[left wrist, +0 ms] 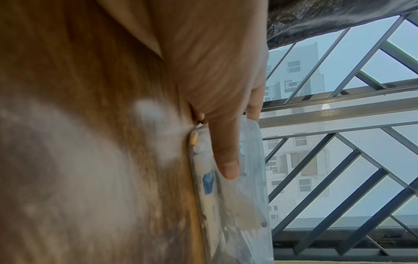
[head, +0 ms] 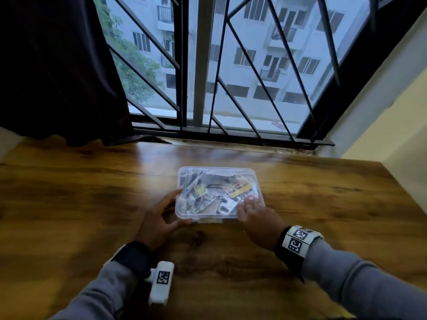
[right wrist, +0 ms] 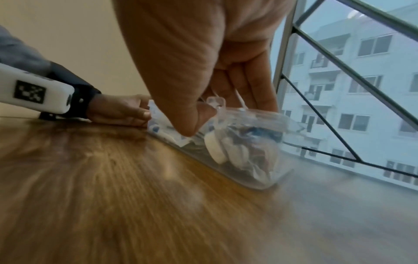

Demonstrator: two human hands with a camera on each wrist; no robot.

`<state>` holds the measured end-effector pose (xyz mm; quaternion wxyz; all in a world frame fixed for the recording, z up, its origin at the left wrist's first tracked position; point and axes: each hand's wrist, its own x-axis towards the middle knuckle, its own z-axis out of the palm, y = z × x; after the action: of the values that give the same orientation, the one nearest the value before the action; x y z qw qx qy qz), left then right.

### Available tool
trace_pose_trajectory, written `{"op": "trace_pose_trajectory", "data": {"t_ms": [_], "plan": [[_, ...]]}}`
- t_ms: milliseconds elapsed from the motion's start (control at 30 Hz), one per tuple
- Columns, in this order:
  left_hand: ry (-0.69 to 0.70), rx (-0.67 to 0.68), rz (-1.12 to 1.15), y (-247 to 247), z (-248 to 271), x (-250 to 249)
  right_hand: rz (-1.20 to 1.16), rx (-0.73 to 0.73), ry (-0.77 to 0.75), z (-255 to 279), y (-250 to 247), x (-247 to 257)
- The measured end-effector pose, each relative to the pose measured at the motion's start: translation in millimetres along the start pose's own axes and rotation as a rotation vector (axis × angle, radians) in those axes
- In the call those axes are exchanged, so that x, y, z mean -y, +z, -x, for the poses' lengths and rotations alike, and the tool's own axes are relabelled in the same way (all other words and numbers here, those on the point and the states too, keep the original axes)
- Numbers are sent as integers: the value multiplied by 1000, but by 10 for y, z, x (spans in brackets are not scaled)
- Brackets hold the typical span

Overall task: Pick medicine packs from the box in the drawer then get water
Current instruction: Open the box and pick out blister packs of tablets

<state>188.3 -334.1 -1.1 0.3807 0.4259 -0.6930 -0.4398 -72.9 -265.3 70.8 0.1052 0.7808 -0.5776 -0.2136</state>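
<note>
A clear plastic box (head: 217, 168) with its lid on sits on the wooden table, full of medicine packs (head: 239, 187). My left hand (head: 179, 207) grips its near left corner, with the thumb (left wrist: 226, 155) on one wall (left wrist: 246, 200) and the fingers round the corner. My right hand (head: 246, 208) holds the near right corner. Its fingers lie over the lid, and the thumb (right wrist: 192, 125) presses the front edge near a small clasp (right wrist: 217, 103). Strips and white tablets show through the wall (right wrist: 248, 171). My left hand (right wrist: 126, 114) also shows at the box's far end in the right wrist view.
The wooden table (head: 92, 204) runs to a window with black bars (head: 231, 88) at the back. A dark curtain (head: 57, 65) hangs at the back left. A cream wall (head: 392, 125) closes off the right side.
</note>
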Motion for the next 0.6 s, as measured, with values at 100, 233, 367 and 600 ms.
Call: {"op": "trace_pose_trajectory", "data": {"t_ms": [100, 233, 367, 600], "plan": [[-8, -5, 3, -4, -12, 39, -110, -19, 8, -14, -155, 39], [-36, 8, 9, -1, -9, 75, -317, -287, -107, -170, -345, 287], [-28, -4, 15, -1, -8, 77, -256, -415, -213, -419, -333, 675], [-7, -4, -36, -32, 4, -11, -63, -563, -278, -642, -380, 821]]}}
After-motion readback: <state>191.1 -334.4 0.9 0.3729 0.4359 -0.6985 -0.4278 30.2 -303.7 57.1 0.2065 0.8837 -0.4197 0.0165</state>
